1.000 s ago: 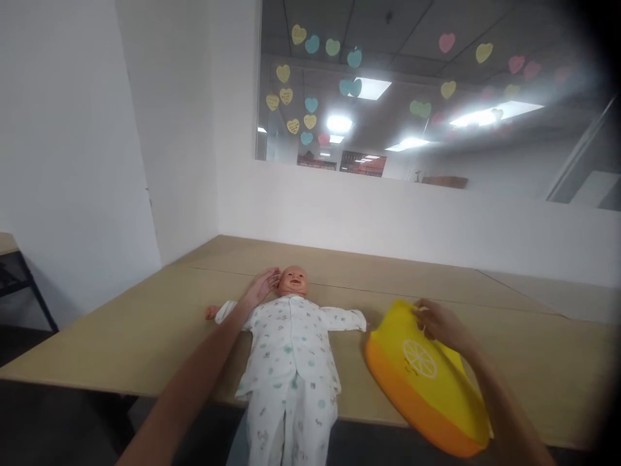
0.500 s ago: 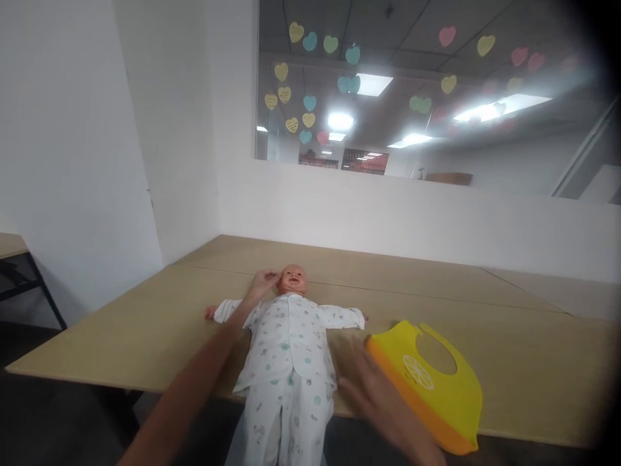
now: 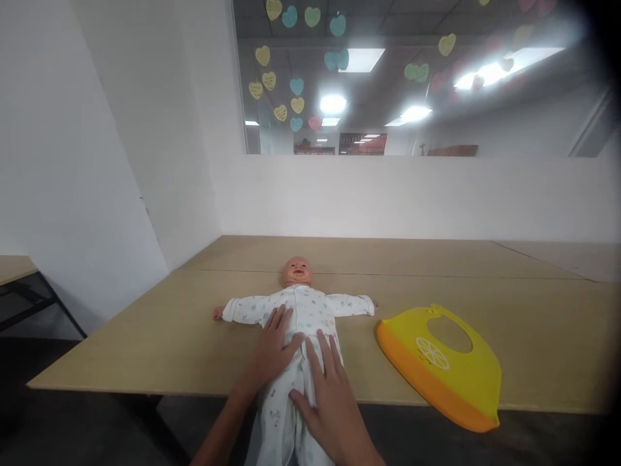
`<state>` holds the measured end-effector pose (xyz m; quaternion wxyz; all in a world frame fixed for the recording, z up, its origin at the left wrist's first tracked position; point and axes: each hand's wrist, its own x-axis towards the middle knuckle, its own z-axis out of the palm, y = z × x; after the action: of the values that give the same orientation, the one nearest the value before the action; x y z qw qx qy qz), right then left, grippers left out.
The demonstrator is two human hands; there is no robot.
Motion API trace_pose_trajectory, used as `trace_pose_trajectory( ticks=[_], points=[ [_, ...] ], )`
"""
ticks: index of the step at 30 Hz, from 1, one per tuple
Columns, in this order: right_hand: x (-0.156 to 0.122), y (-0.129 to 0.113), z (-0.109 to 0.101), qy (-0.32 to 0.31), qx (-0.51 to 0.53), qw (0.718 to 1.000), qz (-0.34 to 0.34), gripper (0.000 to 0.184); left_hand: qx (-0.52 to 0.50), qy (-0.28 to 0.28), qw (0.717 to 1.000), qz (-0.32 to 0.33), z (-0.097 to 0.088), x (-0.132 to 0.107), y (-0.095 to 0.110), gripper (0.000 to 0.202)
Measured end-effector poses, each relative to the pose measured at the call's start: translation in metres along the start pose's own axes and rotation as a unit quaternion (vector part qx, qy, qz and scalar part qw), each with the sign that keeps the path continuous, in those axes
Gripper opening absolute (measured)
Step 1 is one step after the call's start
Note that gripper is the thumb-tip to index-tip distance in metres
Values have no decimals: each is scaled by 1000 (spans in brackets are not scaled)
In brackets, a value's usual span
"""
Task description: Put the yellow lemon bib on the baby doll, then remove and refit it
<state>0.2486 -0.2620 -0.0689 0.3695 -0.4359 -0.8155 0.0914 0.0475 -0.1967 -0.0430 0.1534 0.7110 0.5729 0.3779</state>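
Resting both bare hands on a baby doll [image 3: 297, 272] lying face up on a light wood tabletop [image 3: 436, 259], arms out sideways, head toward the far side. Doll wears a white long-sleeved sleepsuit [image 3: 310, 307] with a small pastel print and a front placket. Left hand [image 3: 274, 349] sits on the suit's front, just below the doll's chest. Right hand [image 3: 327, 408] sits lower, on the belly and upper legs, just beside the left. Fingers on both are released and spread, lying flat on the cloth, with no clench and no grip on a fold. Doll's legs run past the table's near edge. Beside the doll, on the view's right, lies a yellow silicone bib [image 3: 460, 362] with an orange catch pocket [image 3: 431, 395], its neck hole showing wood through it. It sits near the doll's sleeve, not touching, and hangs over the near edge. Only marking on it is a white citrus-slice print [image 3: 431, 353]; no readable text. Beyond the doll, past the table's far end, a white wall [image 3: 388, 194] rises to a glass pane [image 3: 369, 84] stuck with pastel paper hearts [image 3: 297, 105]; any writing on them is too small to read. Red signs [image 3: 361, 144] through the glass are unreadable too.
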Motion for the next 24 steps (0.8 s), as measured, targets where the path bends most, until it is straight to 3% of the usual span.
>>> trace_pose_trajectory(
  ticks=[4, 10, 16, 20, 24],
  points=[
    [4, -3, 2, 11, 1, 1000, 3, 90, 35, -44, 998, -2, -7, 12, 0, 73],
    [-1, -6, 1, 20, 5, 1000, 1, 78, 33, -35, 999, -2, -5, 0, -4, 72],
    [-22, -8, -8, 36, -20, 998, -37, 80, 30, -39, 999, -24, -8, -2, 1, 72],
    [-49, 21, -43, 67, -33, 993, -95, 62, 39, -49, 998, -31, -11, -5, 6, 71],
    [-69, 107, -119, 208, -135, 969, 6, 32, 51, -40, 998, -21, -11, -6, 10, 68]
  ],
)
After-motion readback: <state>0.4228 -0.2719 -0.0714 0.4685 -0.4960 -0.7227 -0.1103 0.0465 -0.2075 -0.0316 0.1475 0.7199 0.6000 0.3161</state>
